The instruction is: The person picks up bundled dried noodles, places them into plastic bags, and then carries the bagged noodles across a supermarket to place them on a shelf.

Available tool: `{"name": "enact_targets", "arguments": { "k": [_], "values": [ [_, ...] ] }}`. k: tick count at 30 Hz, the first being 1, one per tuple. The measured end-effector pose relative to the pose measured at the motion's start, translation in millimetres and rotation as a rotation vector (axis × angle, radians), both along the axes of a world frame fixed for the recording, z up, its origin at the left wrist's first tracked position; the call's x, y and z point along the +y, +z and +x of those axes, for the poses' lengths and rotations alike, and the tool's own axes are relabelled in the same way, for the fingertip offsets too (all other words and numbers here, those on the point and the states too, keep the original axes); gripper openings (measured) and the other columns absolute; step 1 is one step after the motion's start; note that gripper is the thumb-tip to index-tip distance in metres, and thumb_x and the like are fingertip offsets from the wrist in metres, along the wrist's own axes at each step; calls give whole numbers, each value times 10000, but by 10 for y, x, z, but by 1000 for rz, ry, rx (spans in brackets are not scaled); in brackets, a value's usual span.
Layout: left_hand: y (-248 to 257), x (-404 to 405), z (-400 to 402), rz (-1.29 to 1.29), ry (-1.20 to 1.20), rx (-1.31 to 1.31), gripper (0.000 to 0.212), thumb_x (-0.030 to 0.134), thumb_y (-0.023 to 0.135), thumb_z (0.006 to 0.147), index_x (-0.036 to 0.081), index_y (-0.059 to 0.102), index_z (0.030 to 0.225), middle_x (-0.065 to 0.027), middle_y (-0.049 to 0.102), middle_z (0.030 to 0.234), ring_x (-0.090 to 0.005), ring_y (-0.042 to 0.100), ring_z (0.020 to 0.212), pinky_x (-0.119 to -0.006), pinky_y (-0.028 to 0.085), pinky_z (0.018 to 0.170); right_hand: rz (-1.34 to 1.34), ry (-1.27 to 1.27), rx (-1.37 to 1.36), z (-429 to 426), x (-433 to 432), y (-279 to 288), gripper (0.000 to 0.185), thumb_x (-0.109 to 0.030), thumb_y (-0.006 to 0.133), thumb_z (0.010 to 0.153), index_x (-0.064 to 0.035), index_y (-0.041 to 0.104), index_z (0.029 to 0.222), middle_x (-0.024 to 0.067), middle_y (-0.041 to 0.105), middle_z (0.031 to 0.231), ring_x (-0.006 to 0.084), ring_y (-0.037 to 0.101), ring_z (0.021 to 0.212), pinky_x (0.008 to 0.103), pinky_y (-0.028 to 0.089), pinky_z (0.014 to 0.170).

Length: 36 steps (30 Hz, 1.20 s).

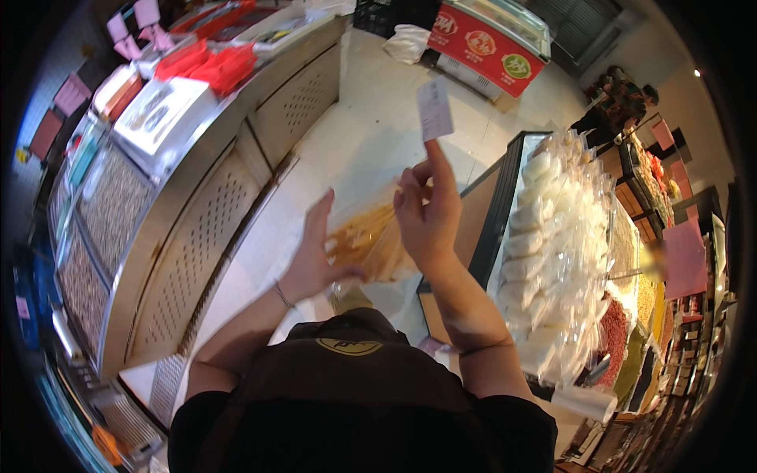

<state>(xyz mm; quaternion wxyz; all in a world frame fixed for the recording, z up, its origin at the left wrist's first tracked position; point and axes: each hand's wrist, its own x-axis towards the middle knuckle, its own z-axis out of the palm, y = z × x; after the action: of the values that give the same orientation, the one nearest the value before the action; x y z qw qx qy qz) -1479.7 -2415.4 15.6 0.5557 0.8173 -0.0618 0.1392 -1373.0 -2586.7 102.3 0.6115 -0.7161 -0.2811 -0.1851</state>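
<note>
A clear plastic bag of yellowish, stick-like food (372,245) hangs between my two hands. My right hand (432,207) pinches the bag's upper part in its curled fingers, while a white printed label (435,109) stands up from the tip of its raised index finger. On the bag's other side is my left hand (313,254), thumb and fingers spread around it and touching its side; how firmly it holds the bag cannot be told.
Left stands a metal display counter (195,236) with bins, a white box (165,112) and red bags (207,65). Filled clear bags (550,248) crowd the right-hand display, beside grain bins (615,331) and a plastic bag roll (585,402). A red-fronted freezer (491,44) and a person (618,109) are farther off.
</note>
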Motion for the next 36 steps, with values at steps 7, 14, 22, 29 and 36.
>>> {"name": "enact_targets", "arguments": {
  "k": [7, 14, 22, 29, 36],
  "values": [
    [240, 184, 1988, 367, 185, -22, 1297, 526, 917, 634, 23, 183, 1577, -303, 172, 1584, -476, 222, 1470, -523, 265, 1191, -77, -62, -89, 2105, 382, -55, 637, 129, 546, 915, -44, 397, 1510, 31, 528, 918, 86, 548, 769, 225, 508, 656],
    [357, 761, 3987, 379, 194, 121, 1320, 520, 923, 609, 107, 166, 1608, -282, 115, 1622, -471, 228, 1481, -523, 331, 1161, 50, -62, 87, 4237, 652, -123, 722, 140, 565, 834, -50, 406, 1512, 41, 532, 948, 105, 561, 814, 250, 517, 709],
    [450, 977, 7227, 418, 48, -37, 481, 214, 800, 684, 143, 710, 1151, -180, 397, 1498, -395, 446, 1343, -436, 494, 1028, 53, -80, 167, 6845, 990, -10, 693, 130, 563, 851, -32, 397, 1504, 66, 549, 968, 120, 578, 853, 258, 543, 744],
    [448, 1127, 9791, 274, -52, -225, 121, 139, 749, 816, 99, 726, 928, -120, 587, 1269, -305, 587, 1168, -403, 521, 930, 266, -61, 258, 9287, 1201, 71, 586, 47, 541, 964, -28, 357, 1515, 59, 553, 960, 100, 575, 846, 250, 550, 679],
    [496, 2026, 11724, -52, 113, -53, 69, 9, 696, 883, -22, 644, 914, -115, 632, 946, -229, 625, 875, -315, 501, 791, 270, 353, 360, 11724, 2058, -15, 550, 10, 540, 995, -22, 362, 1514, 29, 519, 938, 75, 530, 715, 218, 475, 610]
  ]
}}
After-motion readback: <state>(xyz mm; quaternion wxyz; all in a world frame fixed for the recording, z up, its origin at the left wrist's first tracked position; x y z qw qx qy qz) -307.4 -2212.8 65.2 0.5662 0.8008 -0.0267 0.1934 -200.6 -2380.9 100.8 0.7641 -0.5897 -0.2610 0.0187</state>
